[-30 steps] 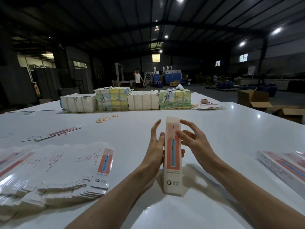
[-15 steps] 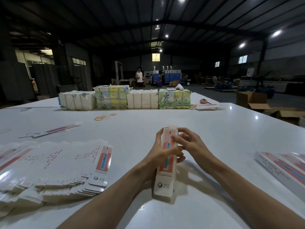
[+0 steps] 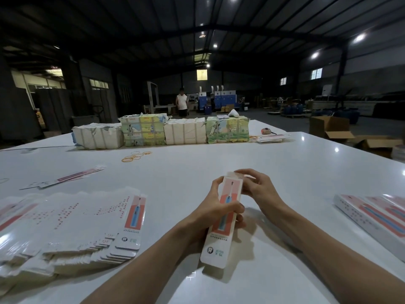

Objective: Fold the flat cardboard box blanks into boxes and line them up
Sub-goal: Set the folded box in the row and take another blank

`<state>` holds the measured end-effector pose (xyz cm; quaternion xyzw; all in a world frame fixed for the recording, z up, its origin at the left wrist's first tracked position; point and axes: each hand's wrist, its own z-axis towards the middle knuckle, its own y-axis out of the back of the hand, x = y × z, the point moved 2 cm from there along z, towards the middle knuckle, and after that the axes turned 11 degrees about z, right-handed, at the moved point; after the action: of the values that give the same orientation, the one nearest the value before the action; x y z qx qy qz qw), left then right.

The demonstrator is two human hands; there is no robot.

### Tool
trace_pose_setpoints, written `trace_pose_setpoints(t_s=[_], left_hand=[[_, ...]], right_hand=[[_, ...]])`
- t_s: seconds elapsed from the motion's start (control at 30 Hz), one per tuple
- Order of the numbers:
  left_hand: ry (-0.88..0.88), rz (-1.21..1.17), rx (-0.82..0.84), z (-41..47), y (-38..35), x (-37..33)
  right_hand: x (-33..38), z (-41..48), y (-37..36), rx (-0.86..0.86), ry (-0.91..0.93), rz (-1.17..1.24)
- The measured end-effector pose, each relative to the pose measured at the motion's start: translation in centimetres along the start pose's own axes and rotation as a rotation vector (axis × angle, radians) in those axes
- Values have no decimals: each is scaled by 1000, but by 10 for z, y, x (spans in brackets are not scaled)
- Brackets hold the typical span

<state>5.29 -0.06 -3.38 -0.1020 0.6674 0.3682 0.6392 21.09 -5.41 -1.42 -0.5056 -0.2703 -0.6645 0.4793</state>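
Note:
A long narrow white box (image 3: 217,246) printed with a red panel and a blue toothbrush is held above the white table (image 3: 285,172), its near end tilted down toward me. My left hand (image 3: 215,207) grips its middle, thumb across the printed face. My right hand (image 3: 257,188) pinches the flap at the far end, fingers curled over it. A fanned stack of flat box blanks (image 3: 72,224) lies at the near left. Finished boxes (image 3: 377,213) lie side by side at the right edge.
Wrapped bundles (image 3: 162,131) stand in a row across the far side of the table. Rubber bands (image 3: 135,156) lie in front of them. A few loose blanks (image 3: 65,178) rest at the left and others (image 3: 270,138) at the far right. A person (image 3: 182,104) stands beyond; open cartons (image 3: 328,128) at the right.
Both hands went from lightly touching the upright box to holding it: the left now grips its middle, the right has moved to the far end flap. The box tilted toward me.

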Motion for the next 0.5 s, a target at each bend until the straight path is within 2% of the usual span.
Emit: trace_pose_setpoints(t_s=[0.1, 0.17, 0.3, 0.5], left_hand=[[25, -32, 18, -2, 0, 0], [31, -29, 7, -3, 0, -2], [10, 41, -11, -4, 2, -6], [-9, 52, 12, -5, 3, -5]], right_hand=[[8, -1, -1, 10, 91, -111], [13, -1, -2, 26, 90, -83], [17, 0, 0, 82, -67, 199], [13, 3, 0, 20, -165, 247]])
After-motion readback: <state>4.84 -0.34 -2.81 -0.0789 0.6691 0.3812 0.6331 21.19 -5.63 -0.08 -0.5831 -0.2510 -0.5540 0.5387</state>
